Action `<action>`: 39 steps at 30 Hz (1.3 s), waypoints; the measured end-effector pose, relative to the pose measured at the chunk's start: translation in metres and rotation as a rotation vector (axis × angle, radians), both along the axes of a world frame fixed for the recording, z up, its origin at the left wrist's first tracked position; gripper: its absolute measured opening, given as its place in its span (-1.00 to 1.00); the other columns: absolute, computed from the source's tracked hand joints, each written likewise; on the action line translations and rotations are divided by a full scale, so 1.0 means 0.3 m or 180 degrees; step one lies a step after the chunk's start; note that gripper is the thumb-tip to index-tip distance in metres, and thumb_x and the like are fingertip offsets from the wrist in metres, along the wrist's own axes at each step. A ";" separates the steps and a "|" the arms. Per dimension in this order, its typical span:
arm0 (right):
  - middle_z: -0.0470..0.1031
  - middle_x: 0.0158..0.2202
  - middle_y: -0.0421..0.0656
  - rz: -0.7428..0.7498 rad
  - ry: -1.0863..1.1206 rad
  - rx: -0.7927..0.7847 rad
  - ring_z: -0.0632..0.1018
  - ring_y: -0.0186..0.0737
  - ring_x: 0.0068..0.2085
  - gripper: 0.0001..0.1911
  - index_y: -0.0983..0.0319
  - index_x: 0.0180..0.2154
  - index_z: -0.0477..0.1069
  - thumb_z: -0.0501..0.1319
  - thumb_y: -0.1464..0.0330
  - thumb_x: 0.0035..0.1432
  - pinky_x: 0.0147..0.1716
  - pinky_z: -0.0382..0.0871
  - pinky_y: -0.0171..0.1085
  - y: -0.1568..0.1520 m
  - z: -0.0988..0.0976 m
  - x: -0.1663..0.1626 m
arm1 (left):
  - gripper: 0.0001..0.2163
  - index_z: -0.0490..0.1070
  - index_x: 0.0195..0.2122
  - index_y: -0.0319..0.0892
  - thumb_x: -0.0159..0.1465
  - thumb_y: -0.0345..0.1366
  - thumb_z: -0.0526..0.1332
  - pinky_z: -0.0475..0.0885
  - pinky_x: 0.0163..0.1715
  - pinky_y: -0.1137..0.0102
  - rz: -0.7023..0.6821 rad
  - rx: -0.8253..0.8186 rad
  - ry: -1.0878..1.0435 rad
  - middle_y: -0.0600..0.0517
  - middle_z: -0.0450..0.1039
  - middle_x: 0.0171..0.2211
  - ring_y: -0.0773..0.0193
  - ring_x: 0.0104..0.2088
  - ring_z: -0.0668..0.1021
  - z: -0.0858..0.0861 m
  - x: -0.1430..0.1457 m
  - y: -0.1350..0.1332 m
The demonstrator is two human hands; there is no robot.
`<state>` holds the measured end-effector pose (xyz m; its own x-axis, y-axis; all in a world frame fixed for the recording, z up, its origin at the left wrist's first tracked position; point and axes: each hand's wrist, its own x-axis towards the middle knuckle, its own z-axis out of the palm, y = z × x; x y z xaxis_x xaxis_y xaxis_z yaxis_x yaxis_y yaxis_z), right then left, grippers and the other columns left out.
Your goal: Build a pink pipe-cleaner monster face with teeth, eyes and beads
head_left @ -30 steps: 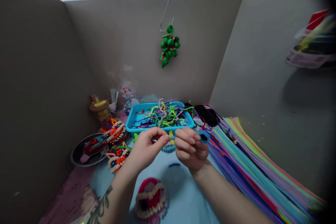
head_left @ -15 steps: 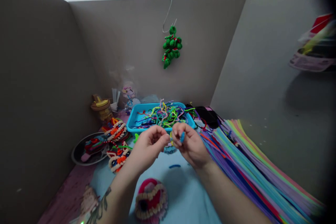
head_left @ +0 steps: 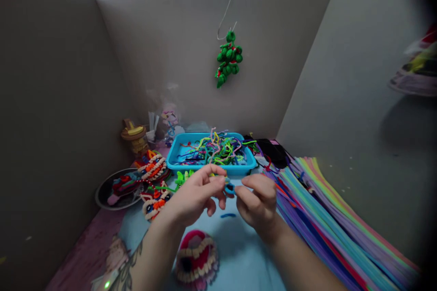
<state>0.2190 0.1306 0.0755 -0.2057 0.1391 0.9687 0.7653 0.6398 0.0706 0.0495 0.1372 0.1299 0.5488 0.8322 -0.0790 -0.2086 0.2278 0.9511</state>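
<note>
Blue ring: a small fuzzy ring [head_left: 230,189], raised above the cloth, between the two hands.
Left hand: the left hand [head_left: 196,195] pinches the ring's near side between thumb and forefinger, other fingers loosely bent.
Right hand: the right hand [head_left: 258,198] is curled, fingertips at the ring's right edge; cannot tell whether it grips it.
Blue strip: a short strip [head_left: 228,215] lies on the blue cloth [head_left: 249,259] below the hands.
Toothy piece: a pink-red piece [head_left: 197,258] with cream rows sits nearer the person.
Tray: a blue tray [head_left: 180,167] beyond the hands holds tangled pipe cleaners [head_left: 221,149].
Right side: long colored stems [head_left: 337,223] lie in a bundle.
Left side: a round bowl [head_left: 99,199] stands beside orange-and-cream pieces [head_left: 155,203].
Back panel: a green ornament [head_left: 229,58] hangs from a wire [head_left: 223,17].
</note>
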 end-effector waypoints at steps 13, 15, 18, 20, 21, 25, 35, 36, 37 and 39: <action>0.39 -0.35 -0.15 0.1171 0.1926 -0.2563 0.45 -0.23 -0.29 -0.94 0.20 -0.41 0.41 0.19 0.38 0.10 -0.35 0.37 -0.27 0.042 0.076 -0.055 | -0.81 0.30 -0.28 -0.20 0.12 -0.26 0.23 0.33 -0.56 0.52 0.1719 0.1313 0.0873 0.12 0.45 -0.56 0.37 -0.56 0.51 0.002 0.033 0.008; 0.39 -0.38 -0.17 0.1275 0.2083 -0.2786 0.44 -0.25 -0.31 -0.92 0.21 -0.44 0.41 0.21 0.35 0.08 -0.37 0.35 -0.30 0.041 0.080 -0.061 | -0.83 0.30 -0.30 -0.20 0.13 -0.26 0.23 0.34 -0.55 0.51 0.1768 0.1386 0.0921 0.12 0.45 -0.56 0.36 -0.55 0.52 -0.005 0.036 0.006; 0.37 -0.42 -0.19 0.1311 0.2185 -0.2968 0.42 -0.27 -0.36 -0.87 0.22 -0.48 0.41 0.22 0.33 0.07 -0.41 0.32 -0.32 0.038 0.079 -0.068 | -0.85 0.31 -0.35 -0.20 0.13 -0.26 0.23 0.35 -0.55 0.51 0.1777 0.1439 0.0963 0.11 0.44 -0.56 0.35 -0.54 0.52 -0.010 0.037 0.006; 0.36 -0.45 -0.20 0.1344 0.2207 -0.3029 0.41 -0.29 -0.39 -0.85 0.22 -0.51 0.40 0.22 0.32 0.06 -0.44 0.30 -0.33 0.036 0.079 -0.071 | -0.87 0.32 -0.38 -0.20 0.13 -0.27 0.23 0.36 -0.55 0.51 0.1750 0.1462 0.0969 0.11 0.44 -0.55 0.36 -0.54 0.52 -0.010 0.036 0.006; 0.36 -0.45 -0.20 0.1372 0.2206 -0.3052 0.40 -0.30 -0.40 -0.84 0.23 -0.52 0.40 0.22 0.31 0.06 -0.44 0.29 -0.34 0.036 0.079 -0.070 | -0.88 0.32 -0.40 -0.20 0.13 -0.28 0.23 0.36 -0.55 0.51 0.1733 0.1472 0.0968 0.11 0.43 -0.55 0.36 -0.54 0.52 -0.010 0.035 0.006; 0.34 -0.47 -0.22 0.1588 0.2223 -0.3174 0.38 -0.33 -0.42 -0.83 0.23 -0.53 0.40 0.22 0.32 0.06 -0.44 0.24 -0.35 0.044 0.073 -0.061 | -0.88 0.33 -0.43 -0.21 0.12 -0.28 0.23 0.33 -0.60 0.54 0.1586 0.1411 0.1024 0.12 0.41 -0.57 0.38 -0.58 0.50 -0.013 0.032 0.007; 0.17 -0.64 -0.35 0.2427 0.3221 -0.3855 0.16 -0.47 -0.61 -0.76 0.25 -0.54 0.34 0.30 0.24 -0.06 -0.62 0.05 -0.41 0.070 0.053 -0.070 | -0.72 0.36 -0.29 -0.22 0.15 -0.08 0.18 0.28 -0.70 0.55 0.1261 0.0976 0.1020 0.10 0.39 -0.57 0.37 -0.59 0.45 -0.019 0.008 0.041; 0.16 -0.65 -0.35 0.2451 0.3281 -0.3886 0.15 -0.48 -0.62 -0.75 0.25 -0.54 0.34 0.31 0.23 -0.08 -0.63 0.04 -0.42 0.070 0.055 -0.072 | -0.72 0.38 -0.31 -0.23 0.14 -0.09 0.19 0.28 -0.70 0.55 0.1244 0.1008 0.1081 0.10 0.38 -0.57 0.39 -0.59 0.43 -0.018 0.005 0.042; 0.16 -0.66 -0.36 0.2479 0.3332 -0.3913 0.14 -0.49 -0.62 -0.73 0.25 -0.55 0.34 0.32 0.21 -0.10 -0.64 0.04 -0.42 0.070 0.056 -0.074 | -0.73 0.39 -0.32 -0.24 0.13 -0.10 0.20 0.29 -0.69 0.55 0.1192 0.1036 0.1160 0.11 0.36 -0.58 0.40 -0.60 0.41 -0.017 0.002 0.041; 0.16 -0.67 -0.36 0.2550 0.3409 -0.3962 0.14 -0.50 -0.64 -0.72 0.25 -0.55 0.33 0.33 0.20 -0.12 -0.65 0.02 -0.43 0.071 0.057 -0.074 | -0.74 0.40 -0.32 -0.25 0.11 -0.13 0.22 0.29 -0.69 0.55 0.1039 0.1077 0.1317 0.12 0.33 -0.59 0.42 -0.61 0.37 -0.019 -0.001 0.040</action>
<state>0.1967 0.1520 0.0927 -0.0096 0.9908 0.1348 -0.3267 0.1243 -0.9369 0.0492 0.1493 0.1242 0.2423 0.9679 0.0668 0.1845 -0.1135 0.9763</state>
